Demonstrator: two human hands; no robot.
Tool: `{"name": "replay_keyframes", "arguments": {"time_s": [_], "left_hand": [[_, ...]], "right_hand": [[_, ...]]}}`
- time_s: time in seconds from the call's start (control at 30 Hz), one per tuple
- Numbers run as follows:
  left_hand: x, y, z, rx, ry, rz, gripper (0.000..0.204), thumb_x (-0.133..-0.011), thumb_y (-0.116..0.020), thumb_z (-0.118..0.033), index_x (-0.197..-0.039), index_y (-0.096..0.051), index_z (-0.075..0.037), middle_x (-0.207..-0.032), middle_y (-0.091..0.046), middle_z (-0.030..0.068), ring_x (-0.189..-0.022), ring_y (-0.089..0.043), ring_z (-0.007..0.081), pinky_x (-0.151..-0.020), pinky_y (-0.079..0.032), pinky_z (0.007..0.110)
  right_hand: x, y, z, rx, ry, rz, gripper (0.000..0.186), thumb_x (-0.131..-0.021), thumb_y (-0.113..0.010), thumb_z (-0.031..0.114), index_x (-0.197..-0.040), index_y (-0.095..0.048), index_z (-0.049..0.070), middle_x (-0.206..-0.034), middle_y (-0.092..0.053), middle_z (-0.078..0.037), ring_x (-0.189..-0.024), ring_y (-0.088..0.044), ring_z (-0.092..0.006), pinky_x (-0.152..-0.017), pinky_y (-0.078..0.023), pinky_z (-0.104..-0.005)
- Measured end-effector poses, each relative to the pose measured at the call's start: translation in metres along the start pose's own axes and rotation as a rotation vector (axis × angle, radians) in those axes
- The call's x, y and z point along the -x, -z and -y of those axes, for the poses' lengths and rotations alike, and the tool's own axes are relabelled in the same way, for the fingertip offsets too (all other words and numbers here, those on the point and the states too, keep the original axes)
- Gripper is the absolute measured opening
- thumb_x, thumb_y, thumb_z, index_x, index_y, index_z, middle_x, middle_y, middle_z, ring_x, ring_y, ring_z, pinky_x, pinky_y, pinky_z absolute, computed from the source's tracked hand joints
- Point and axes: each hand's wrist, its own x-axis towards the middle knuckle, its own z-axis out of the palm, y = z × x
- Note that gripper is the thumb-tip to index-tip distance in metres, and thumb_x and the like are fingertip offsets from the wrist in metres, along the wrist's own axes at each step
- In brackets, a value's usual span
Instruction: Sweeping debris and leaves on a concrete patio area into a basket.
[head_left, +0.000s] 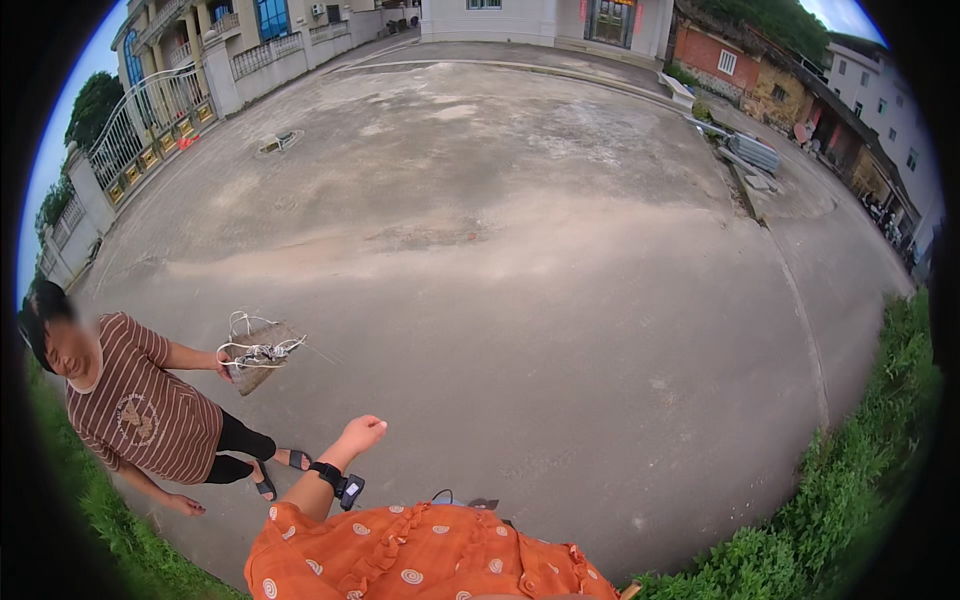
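My left hand is held out over the grey concrete, fingers loosely curled with nothing visible in them; a black band with a small device is on that wrist. My right hand is out of view. Left of me, a co-worker in a brown striped shirt and dark sandals holds a worn board tangled with white cord in one hand; their other hand hangs low. Below, my orange patterned clothing hides part of the ground.
The concrete yard has green weeds along both near edges. A metal gate and wall stand at the far left, buildings at the back. Grey rolled material lies at the right edge, and a small object sits farther off.
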Motion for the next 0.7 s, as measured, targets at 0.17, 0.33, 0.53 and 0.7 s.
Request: {"name": "replay_keyframes", "arguments": {"time_s": [0.17,0.33,0.53,0.7], "left_hand": [[-0.201,-0.03,-0.204,0.128,-0.216,0.211,0.034,-0.099,-0.061,-0.031,-0.116,-0.065,-0.002,-0.105,-0.072,0.0056,-0.091,-0.066,0.0134,-0.084,-0.053,0.032],[-0.393,-0.034,-0.335,0.131,-0.294,0.178,0.032,-0.099,-0.061,-0.03,-0.117,-0.065,-0.003,-0.105,-0.071,0.0053,-0.094,-0.064,0.0134,-0.084,-0.052,0.031],[-0.525,-0.001,-0.425,0.211,-0.034,0.062,0.032,-0.099,-0.059,-0.033,-0.114,-0.065,-0.006,-0.104,-0.07,0.0042,-0.091,-0.064,0.0143,-0.08,-0.052,0.032],[-0.638,0.065,-0.435,0.321,0.222,-0.213,0.032,-0.098,-0.06,-0.033,-0.114,-0.065,-0.005,-0.098,-0.07,0.0053,-0.081,-0.065,0.0149,-0.07,-0.053,0.031]], "right_hand": [[-0.088,0.065,0.122,0.126,0.125,0.003,0.023,-0.088,-0.058,0.021,-0.103,-0.065,0.005,-0.084,-0.069,-0.02,-0.076,-0.065,-0.0414,-0.066,-0.051,-0.0506],[-0.223,0.129,0.307,0.027,-0.132,-0.13,0.018,-0.072,-0.07,0.012,-0.085,-0.067,-0.001,-0.075,-0.069,-0.015,-0.071,-0.068,-0.0319,-0.064,-0.054,-0.043],[-0.372,0.211,0.624,-0.035,-0.119,-0.119,0.022,-0.06,-0.081,0.01,-0.068,-0.067,-0.005,-0.067,-0.069,-0.011,-0.061,-0.069,-0.0225,-0.058,-0.055,-0.0354],[-0.469,0.255,0.887,0.015,0.049,-0.153,0.023,-0.06,-0.081,0.013,-0.07,-0.069,-0.004,-0.071,-0.071,-0.013,-0.064,-0.07,-0.0241,-0.059,-0.055,-0.0348]]}}
